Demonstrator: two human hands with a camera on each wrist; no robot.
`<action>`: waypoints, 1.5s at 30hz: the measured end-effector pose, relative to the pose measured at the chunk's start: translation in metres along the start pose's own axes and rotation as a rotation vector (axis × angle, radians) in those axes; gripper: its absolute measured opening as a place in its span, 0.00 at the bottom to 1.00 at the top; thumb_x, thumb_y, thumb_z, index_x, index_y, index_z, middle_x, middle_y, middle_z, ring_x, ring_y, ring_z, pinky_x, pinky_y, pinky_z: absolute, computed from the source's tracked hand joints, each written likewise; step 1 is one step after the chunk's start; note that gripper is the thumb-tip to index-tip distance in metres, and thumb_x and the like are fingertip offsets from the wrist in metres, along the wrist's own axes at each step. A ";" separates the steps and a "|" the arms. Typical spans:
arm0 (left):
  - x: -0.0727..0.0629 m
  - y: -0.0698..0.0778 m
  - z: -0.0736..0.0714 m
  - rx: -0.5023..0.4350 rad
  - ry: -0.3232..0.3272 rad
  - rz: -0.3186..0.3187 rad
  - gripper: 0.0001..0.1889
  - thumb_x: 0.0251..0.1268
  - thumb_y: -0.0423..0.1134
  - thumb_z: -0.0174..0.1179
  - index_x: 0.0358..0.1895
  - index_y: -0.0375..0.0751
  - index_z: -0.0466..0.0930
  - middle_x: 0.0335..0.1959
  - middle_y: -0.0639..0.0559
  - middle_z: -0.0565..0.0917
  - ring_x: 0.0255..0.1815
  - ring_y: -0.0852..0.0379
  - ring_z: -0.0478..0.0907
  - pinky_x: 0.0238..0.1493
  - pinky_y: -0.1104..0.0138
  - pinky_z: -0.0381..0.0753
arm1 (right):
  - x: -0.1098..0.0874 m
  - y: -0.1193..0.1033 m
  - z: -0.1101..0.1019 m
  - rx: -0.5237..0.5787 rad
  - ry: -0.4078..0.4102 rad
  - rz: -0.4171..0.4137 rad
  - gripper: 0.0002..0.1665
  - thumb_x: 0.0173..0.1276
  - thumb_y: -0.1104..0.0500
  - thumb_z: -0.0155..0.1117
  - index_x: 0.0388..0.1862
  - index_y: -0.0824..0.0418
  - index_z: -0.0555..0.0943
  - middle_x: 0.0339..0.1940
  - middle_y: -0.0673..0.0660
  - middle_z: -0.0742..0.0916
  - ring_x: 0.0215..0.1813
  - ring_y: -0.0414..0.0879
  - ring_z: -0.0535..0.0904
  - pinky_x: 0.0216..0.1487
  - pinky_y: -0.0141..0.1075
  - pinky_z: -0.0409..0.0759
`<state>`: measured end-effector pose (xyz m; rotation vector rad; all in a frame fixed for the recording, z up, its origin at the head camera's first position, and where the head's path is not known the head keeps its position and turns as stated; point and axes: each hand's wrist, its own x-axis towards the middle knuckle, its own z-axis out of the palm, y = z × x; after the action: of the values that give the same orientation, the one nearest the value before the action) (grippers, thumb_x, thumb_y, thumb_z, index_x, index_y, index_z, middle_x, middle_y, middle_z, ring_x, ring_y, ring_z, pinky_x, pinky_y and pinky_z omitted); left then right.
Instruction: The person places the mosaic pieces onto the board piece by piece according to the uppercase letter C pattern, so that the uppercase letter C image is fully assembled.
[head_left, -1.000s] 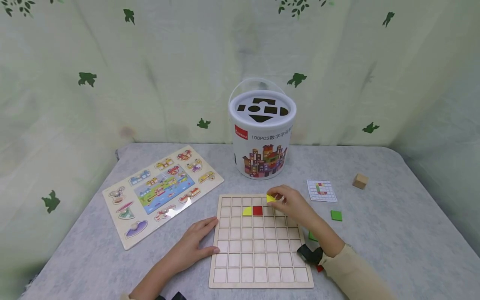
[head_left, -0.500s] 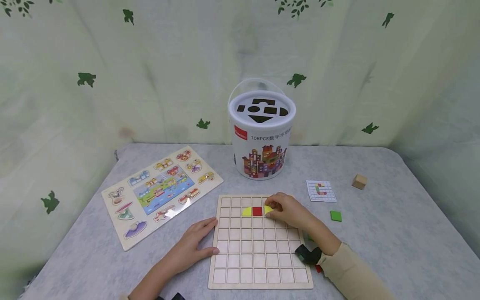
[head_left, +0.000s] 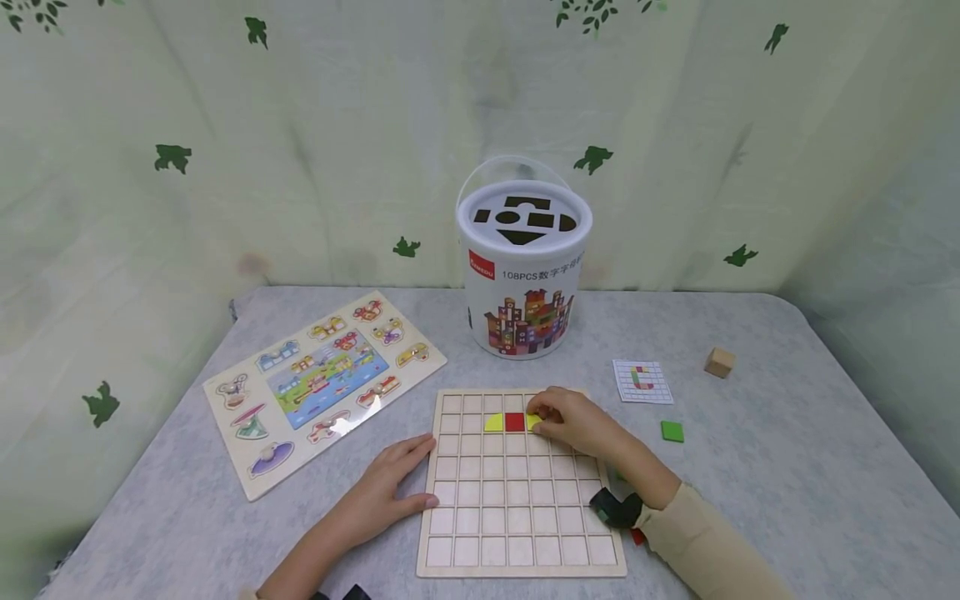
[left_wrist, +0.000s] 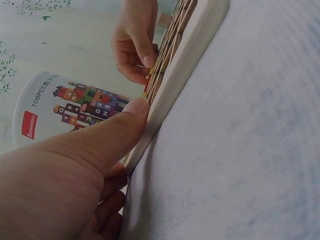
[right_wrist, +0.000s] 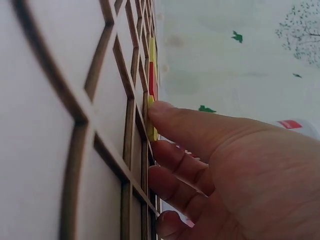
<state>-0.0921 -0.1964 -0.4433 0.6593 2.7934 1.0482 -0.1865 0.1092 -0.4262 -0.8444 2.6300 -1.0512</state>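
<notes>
My right hand (head_left: 573, 423) pinches a yellow quarter-circle tile (head_left: 532, 422) in the second row from the back of the wooden grid board (head_left: 517, 521). A red square tile (head_left: 515, 422) lies in the cell just left of it, and another yellow quarter-circle tile (head_left: 494, 423) comes left of the red one. In the right wrist view, the thumb touches the yellow tile (right_wrist: 152, 132), which sits close to level with the grid ribs. My left hand (head_left: 384, 483) rests along the board's left edge, fingertips and thumb touching it, fingers mostly extended.
A white block bucket (head_left: 525, 267) stands behind the board. Leftward lies a knobbed picture puzzle (head_left: 326, 392). To the right are a pattern card (head_left: 642, 382), a wooden cube (head_left: 720, 362) and a green square tile (head_left: 672, 431). A red piece (head_left: 638, 537) peeks out by the right wrist.
My right hand has brought the yellow quarter-circle tile forward and left from the board's back edge, down into the cell beside the red square. The left hand stays at the board's edge.
</notes>
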 end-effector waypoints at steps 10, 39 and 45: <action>0.000 -0.001 0.001 0.007 0.011 0.008 0.40 0.52 0.56 0.60 0.67 0.39 0.59 0.65 0.50 0.61 0.65 0.47 0.55 0.58 0.48 0.58 | -0.012 -0.014 -0.019 0.053 0.013 0.075 0.21 0.62 0.56 0.62 0.54 0.59 0.75 0.44 0.53 0.79 0.41 0.45 0.73 0.40 0.38 0.73; -0.001 -0.001 0.001 0.014 0.006 0.015 0.40 0.54 0.58 0.57 0.67 0.39 0.59 0.65 0.49 0.61 0.64 0.44 0.56 0.57 0.46 0.58 | -0.112 0.030 -0.037 -0.007 -0.006 0.193 0.27 0.52 0.50 0.69 0.50 0.57 0.75 0.48 0.49 0.78 0.52 0.47 0.72 0.54 0.46 0.68; -0.001 -0.001 0.000 0.022 0.007 0.022 0.40 0.54 0.58 0.57 0.67 0.38 0.59 0.65 0.49 0.61 0.64 0.44 0.56 0.57 0.47 0.58 | -0.111 0.025 -0.037 -0.116 0.014 0.228 0.17 0.51 0.56 0.71 0.40 0.56 0.78 0.37 0.46 0.76 0.42 0.42 0.72 0.47 0.41 0.73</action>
<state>-0.0915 -0.1969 -0.4440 0.6921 2.8138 1.0267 -0.1195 0.2085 -0.4200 -0.5423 2.7397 -0.8567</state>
